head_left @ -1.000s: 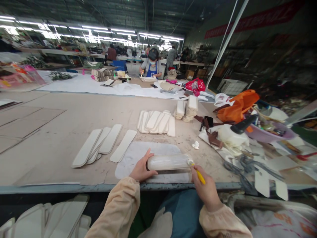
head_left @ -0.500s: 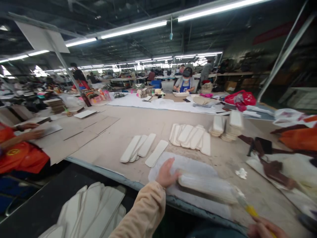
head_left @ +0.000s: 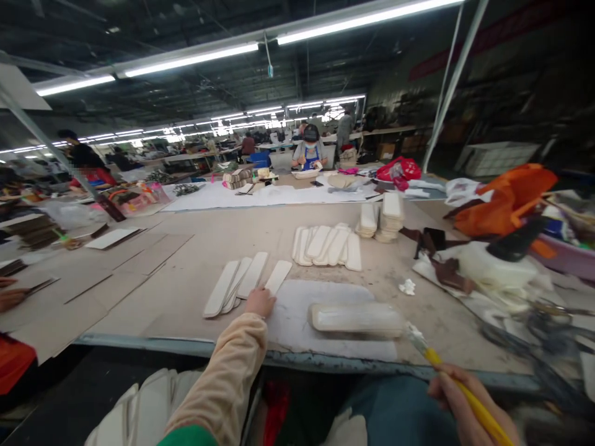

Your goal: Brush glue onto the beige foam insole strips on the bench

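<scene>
My left hand (head_left: 260,302) is at the near end of a loose white rounded strip (head_left: 280,275), its fingers closed over that end and hiding it. Just left of it lie several overlapping white strips (head_left: 223,288). In my right hand (head_left: 465,396) is a paintbrush (head_left: 432,355) with a yellow handle, its bristles smeared white. The bristle tip sits close to the right end of a long pale stack of strips (head_left: 357,317), blurred and shiny on top. Under that stack is a translucent white sheet (head_left: 297,331).
More fanned strips (head_left: 328,244) and upright piles (head_left: 390,214) stand farther back. A crumpled white scrap (head_left: 407,287), scissors and an orange bag (head_left: 506,201) are on the right. Below the table edge (head_left: 186,344), more strips (head_left: 149,402) lie at left. A co-worker (head_left: 310,152) sits opposite.
My left hand has gone from beside the shiny stack to the loose strip at its left. My right hand and brush show more fully. The view has turned right.
</scene>
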Demonstrator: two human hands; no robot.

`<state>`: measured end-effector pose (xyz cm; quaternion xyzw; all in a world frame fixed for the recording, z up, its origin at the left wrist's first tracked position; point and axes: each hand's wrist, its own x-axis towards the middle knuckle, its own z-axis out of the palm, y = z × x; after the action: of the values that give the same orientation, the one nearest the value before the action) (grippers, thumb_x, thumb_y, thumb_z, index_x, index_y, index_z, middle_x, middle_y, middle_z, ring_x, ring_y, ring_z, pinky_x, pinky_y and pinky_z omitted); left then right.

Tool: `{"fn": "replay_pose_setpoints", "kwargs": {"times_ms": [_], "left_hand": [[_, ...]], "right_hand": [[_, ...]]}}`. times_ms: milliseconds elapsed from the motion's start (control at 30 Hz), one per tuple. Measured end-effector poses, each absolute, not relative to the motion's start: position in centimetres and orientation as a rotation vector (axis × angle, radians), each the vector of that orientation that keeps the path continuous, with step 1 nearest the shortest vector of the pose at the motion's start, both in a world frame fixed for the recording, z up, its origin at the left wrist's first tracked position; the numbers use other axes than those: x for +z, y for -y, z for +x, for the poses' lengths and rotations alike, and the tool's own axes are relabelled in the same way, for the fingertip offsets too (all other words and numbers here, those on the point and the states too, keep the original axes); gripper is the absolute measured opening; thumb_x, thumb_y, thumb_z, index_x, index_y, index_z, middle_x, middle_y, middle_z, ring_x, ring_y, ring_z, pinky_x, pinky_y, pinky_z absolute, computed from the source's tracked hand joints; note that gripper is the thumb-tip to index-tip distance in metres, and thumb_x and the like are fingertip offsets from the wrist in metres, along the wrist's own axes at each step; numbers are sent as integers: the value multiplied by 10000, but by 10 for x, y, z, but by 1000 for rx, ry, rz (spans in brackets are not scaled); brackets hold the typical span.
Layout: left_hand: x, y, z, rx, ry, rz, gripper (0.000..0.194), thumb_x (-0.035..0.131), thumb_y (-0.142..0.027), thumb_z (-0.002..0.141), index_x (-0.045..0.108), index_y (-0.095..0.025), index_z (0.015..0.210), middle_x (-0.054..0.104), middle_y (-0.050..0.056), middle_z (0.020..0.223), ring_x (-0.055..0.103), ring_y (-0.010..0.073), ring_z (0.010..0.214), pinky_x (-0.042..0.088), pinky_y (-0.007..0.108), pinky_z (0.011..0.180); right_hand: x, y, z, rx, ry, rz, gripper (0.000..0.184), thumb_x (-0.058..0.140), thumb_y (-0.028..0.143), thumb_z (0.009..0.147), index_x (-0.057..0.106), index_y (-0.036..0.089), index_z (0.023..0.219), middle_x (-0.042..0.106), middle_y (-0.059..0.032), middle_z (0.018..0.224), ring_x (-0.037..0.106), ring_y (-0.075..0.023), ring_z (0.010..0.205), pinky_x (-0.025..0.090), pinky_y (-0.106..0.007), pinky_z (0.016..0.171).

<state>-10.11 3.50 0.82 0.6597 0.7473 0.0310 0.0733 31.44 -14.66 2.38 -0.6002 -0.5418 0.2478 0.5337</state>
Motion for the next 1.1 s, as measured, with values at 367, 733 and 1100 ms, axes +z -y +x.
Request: {"fn": "replay_pose_setpoints", "kwargs": {"times_ms": [367, 733, 1100], "left_hand": [[4, -38, -107, 172, -2489, 1797, 597, 621, -377, 745, 530, -114, 1272, 595, 201, 1197, 566, 328, 1130, 424, 379, 936], [64, -6, -80, 783, -1772, 1899, 525, 480, -412, 875, 479, -207, 1358, 639, 47, 1246, 580, 221, 1161, 467, 329, 974], [68, 29, 23, 531, -1006, 1717, 414, 614, -281, 777, 660, -210, 1182, 686, 44, 1120, 630, 202, 948, 502, 321, 873]], "right_hand": [[18, 152, 314, 648, 1222, -1420, 216, 578, 433, 867, 583, 235, 954, 608, -46, 721, 549, -168, 589, 500, -277, 547], [22, 130, 313, 593, 1092, -1295, 236, 600, 352, 866, 573, 220, 1059, 643, -110, 1123, 641, -222, 953, 489, -397, 930], [30, 79, 292, 837, 903, -1355, 476, 762, 466, 670, 460, 255, 971, 513, 63, 678, 519, -129, 544, 545, -302, 599]]}}
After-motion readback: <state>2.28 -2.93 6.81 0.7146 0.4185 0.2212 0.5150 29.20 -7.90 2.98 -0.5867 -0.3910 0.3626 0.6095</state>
